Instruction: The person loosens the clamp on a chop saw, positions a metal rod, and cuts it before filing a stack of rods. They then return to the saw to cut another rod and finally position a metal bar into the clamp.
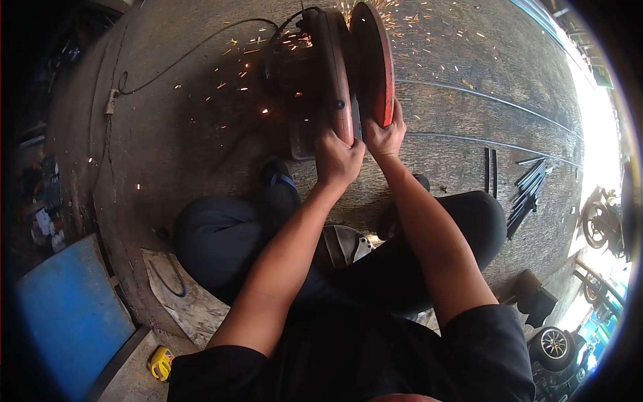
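In the head view, a large power cut-off saw [331, 67] stands on the floor in front of my crossed legs. Orange sparks spray from behind its upper part and scatter to both sides. My left hand [339, 158] is closed around the lower end of the saw's dark red curved guard. Just right of it, my right hand [386, 136] grips the lower edge of a broad round plate with a red rim [374, 67], which stands upright beside the guard. The contact point behind them is hidden.
A power cable [194, 53] runs left to a connector [111, 102]. Long thin rods [489, 97] and a pile of short dark bars [526, 194] lie on the right. A blue panel [74, 315] and a yellow tape measure [161, 364] are lower left; a motorcycle [599, 224] stands far right.
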Tool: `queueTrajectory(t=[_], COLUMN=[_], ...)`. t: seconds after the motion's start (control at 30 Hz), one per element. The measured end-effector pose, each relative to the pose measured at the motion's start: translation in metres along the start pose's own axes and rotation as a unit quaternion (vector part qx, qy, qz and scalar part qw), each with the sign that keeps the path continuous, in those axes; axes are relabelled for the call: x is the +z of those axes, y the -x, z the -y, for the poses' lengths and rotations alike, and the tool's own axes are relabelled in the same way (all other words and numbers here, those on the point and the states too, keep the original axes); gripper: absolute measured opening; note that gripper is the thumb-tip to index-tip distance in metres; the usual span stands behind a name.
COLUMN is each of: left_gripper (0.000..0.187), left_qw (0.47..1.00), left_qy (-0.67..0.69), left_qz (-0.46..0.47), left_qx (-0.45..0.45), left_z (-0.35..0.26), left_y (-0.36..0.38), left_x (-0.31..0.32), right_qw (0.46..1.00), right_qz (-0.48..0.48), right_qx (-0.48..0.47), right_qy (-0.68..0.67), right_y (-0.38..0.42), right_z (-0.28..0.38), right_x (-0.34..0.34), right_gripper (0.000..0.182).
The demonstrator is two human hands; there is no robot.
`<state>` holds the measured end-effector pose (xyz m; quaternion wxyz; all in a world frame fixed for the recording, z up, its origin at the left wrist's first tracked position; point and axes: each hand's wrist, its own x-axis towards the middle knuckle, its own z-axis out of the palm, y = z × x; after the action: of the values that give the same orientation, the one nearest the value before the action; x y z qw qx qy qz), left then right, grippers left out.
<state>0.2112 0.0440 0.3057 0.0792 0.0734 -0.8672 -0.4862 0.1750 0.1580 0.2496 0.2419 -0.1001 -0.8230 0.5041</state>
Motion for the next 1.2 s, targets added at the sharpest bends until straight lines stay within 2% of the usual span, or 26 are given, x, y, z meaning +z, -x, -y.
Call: queueTrajectory(t=[0.07, 0.43, 0.6, 0.7, 0.77, 1.0, 1.07, 1.13, 1.2], left_gripper=[0.036, 0.036, 0.041, 0.036, 0.037, 0.040, 0.038, 0.037, 0.038], left_qw=[1.000, 0.999, 1.000, 0.999, 0.999, 1.000, 0.999, 0.999, 0.998], left_qy=[0.006, 0.018, 0.003, 0.034, 0.034, 0.025, 0.028, 0.032, 0.026], left_qz=[0.006, -0.020, 0.016, 0.009, -0.001, -0.002, 0.003, 0.007, -0.018], left_qx=[-0.006, 0.041, -0.006, 0.012, 0.024, 0.018, 0.015, 0.012, 0.045], left_z=[0.001, 0.006, 0.004, 0.000, 0.001, 0.004, 0.001, 0.000, 0.001], left_y=[0.000, 0.000, 0.001, 0.000, -0.001, 0.001, 0.001, 0.000, 0.000], left_x=[0.000, 0.003, 0.001, -0.001, 0.000, 0.002, 0.000, -0.001, 0.001], right_qw=[1.000, 0.999, 1.000, 1.000, 1.000, 1.000, 1.000, 1.000, 0.999], right_qz=[0.017, 0.020, 0.001, 0.018, -0.009, -0.001, 0.018, 0.022, 0.026], right_qx=[0.019, 0.022, -0.013, 0.010, -0.012, -0.011, 0.017, 0.020, 0.022], right_qy=[-0.012, -0.013, 0.002, 0.001, -0.005, 0.006, -0.002, 0.001, 0.004], right_y=[0.000, 0.000, 0.001, 0.001, 0.001, 0.001, 0.002, 0.001, 0.001], right_z=[0.002, 0.004, -0.002, -0.002, -0.003, -0.005, -0.003, -0.001, -0.001], right_x=[-0.001, -0.002, 0.000, 0.000, 0.002, 0.001, 0.000, -0.001, 0.000], right_gripper=[0.065, 0.066, 0.057, 0.066, 0.055, 0.055, 0.066, 0.066, 0.066])
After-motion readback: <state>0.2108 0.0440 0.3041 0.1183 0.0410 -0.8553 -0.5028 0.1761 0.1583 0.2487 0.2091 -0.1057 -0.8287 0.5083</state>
